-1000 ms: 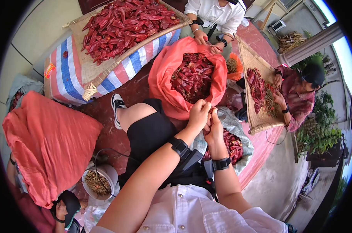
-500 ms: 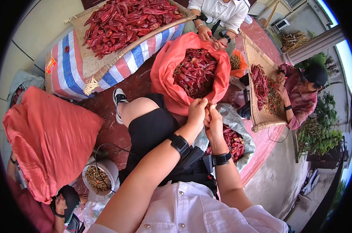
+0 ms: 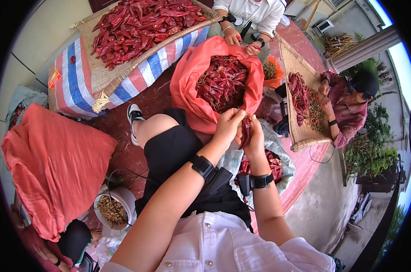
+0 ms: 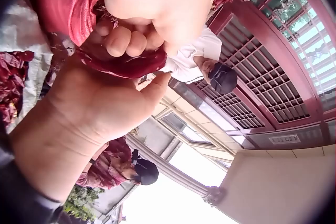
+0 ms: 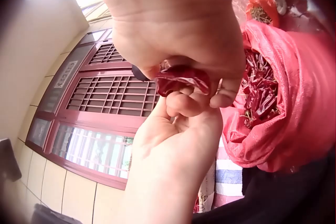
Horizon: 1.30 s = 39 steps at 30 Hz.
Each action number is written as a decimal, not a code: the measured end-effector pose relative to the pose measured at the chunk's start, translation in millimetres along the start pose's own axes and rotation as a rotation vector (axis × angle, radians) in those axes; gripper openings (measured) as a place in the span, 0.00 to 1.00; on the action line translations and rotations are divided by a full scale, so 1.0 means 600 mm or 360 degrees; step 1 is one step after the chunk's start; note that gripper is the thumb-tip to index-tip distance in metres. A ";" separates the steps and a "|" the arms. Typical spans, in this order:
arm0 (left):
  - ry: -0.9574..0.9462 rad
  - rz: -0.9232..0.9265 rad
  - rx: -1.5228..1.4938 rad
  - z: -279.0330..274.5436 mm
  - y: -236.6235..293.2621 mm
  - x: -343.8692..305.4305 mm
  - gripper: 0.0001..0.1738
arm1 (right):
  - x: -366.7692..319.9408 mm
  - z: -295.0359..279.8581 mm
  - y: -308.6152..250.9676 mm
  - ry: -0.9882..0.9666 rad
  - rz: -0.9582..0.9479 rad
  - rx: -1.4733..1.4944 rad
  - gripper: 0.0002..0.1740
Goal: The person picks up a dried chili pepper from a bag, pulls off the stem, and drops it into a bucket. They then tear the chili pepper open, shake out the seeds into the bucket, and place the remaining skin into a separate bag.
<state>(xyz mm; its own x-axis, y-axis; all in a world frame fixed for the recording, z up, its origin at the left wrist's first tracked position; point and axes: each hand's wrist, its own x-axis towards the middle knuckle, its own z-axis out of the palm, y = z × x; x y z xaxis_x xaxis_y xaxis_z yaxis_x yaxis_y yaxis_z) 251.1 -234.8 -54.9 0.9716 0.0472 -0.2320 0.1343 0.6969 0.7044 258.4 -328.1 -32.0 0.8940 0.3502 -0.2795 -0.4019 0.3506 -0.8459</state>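
Both hands are working on one dried red chili [image 3: 246, 132], midway between the palms, just beyond the near edge of the red sack's opening. The left hand [image 3: 229, 130] is pinching narrowly, its curled fingertips pressing the chili; the right hand [image 3: 255, 139] is gripping its other side. This pod seems unfinished, since neither hand is releasing it. Directly ahead of the hands, the red sack [image 3: 182, 93] is holding many chilies with stalks showing, so much appears left. Ahead and leftward, a woven tray [image 3: 96, 78] is bearing a large heap, possibly finished pods. Below the right hand, a pale sack [image 3: 271, 142] is holding more, their stage unclear. Left of the left forearm, a bucket [image 3: 130, 205] is containing stalk-like scraps, suggesting considerable progress.
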 end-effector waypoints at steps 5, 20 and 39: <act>-0.0076 0.0069 -0.0040 0.001 0.004 -0.001 0.11 | -0.003 -0.009 -0.013 0.0008 0.0075 -0.0090 0.16; -0.0032 0.0122 0.0060 0.001 -0.012 0.000 0.10 | -0.015 -0.014 -0.008 0.0211 -0.0853 -0.1839 0.11; -0.0202 -0.0086 -0.0305 0.001 0.013 -0.003 0.14 | -0.006 -0.028 -0.008 -0.0100 -0.0421 -0.0889 0.13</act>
<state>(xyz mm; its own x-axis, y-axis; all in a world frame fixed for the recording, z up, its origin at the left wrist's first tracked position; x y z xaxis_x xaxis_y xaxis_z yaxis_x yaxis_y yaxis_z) 250.3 -229.9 -48.7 0.9823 -0.0757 -0.1714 0.1592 0.8198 0.5501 260.2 -345.5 -34.5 0.9288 0.3702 -0.0153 0.0112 -0.0693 -0.9975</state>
